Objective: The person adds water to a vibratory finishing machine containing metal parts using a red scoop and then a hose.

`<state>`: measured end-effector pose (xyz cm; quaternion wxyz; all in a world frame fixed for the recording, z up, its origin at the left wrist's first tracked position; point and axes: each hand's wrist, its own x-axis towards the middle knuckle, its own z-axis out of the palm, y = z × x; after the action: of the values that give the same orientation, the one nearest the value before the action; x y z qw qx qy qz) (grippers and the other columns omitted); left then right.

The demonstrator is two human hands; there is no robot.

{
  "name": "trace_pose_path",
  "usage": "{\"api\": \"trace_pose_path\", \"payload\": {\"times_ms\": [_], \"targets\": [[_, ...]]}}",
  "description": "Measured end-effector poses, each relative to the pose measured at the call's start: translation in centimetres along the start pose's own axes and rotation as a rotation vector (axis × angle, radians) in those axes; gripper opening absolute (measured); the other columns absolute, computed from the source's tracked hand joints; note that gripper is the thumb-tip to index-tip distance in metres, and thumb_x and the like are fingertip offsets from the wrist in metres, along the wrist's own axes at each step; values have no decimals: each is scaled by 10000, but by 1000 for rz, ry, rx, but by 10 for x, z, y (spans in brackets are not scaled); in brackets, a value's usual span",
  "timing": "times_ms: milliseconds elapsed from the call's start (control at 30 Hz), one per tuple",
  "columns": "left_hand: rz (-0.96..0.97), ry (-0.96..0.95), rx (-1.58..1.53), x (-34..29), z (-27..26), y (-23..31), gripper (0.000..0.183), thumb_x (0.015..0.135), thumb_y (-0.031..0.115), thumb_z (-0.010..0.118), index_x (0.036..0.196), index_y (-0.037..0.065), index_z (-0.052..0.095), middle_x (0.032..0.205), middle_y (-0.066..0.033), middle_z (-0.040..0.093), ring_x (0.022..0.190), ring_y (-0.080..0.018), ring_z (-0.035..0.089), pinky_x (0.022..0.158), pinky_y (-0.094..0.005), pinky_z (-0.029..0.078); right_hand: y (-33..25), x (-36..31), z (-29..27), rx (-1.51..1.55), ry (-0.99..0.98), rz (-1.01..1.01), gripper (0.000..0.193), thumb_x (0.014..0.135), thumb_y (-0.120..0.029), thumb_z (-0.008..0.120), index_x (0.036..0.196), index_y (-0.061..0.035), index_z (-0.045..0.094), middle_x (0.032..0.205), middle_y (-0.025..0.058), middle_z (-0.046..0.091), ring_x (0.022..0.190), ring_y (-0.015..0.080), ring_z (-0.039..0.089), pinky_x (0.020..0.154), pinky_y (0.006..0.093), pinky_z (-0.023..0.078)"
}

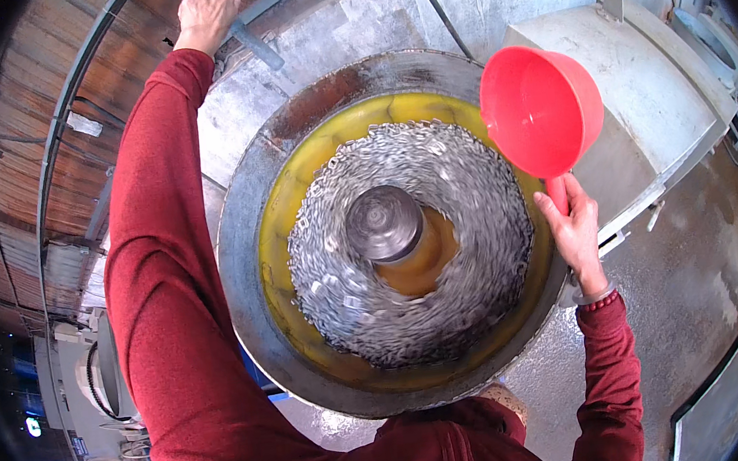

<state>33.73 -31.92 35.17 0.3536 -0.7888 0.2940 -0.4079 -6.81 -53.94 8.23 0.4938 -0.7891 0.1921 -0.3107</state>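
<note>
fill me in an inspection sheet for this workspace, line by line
Surface: concrete floor, stained and wet-looking.
Job's things: round metal bowl with yellow lining and centre post; small silvery pieces ring the post, blurred as if moving. Red dipper held up at the bowl's right side.
Clutter: grey dark-edged panel at lower right.
Grippers: bare hands; right hand grips the dipper's handle; left hand is at a grey pipe, fingers curled, grip unclear.
Cables: thin dark line at upper left, possibly a cable.
Surroundings: brown ribbed wall at left, pale metal housing at right.
</note>
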Motion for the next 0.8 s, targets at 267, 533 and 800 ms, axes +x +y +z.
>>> {"api": "trace_pose_path", "payload": {"times_ms": [267,533,800], "targets": [[-669,-120,-561,-8,7,-8,611,842,517,317,1032,13,607,1039,-249,580,1014,-399,539,863,-463,415,-1,-1,3,64,14,-18,245,767,-129,627,955,7,549,667,66,545,626,94,463,610,272,427],[-399,77,-477,-17,5,-12,366,833,391,481,854,49,611,768,-143,639,655,-288,631,555,-401,509,4,-1,2,-8,-4,-23,235,769,-137,628,936,11,555,687,77,560,634,111,474,623,275,430],[-475,-479,-953,-95,-94,-28,385,773,419,553,790,49,658,661,-110,636,547,-198,612,524,-320,499,0,0,5,-116,-72,-86,270,801,-191,607,962,17,544,685,137,565,612,175,496,614,321,432]]}}
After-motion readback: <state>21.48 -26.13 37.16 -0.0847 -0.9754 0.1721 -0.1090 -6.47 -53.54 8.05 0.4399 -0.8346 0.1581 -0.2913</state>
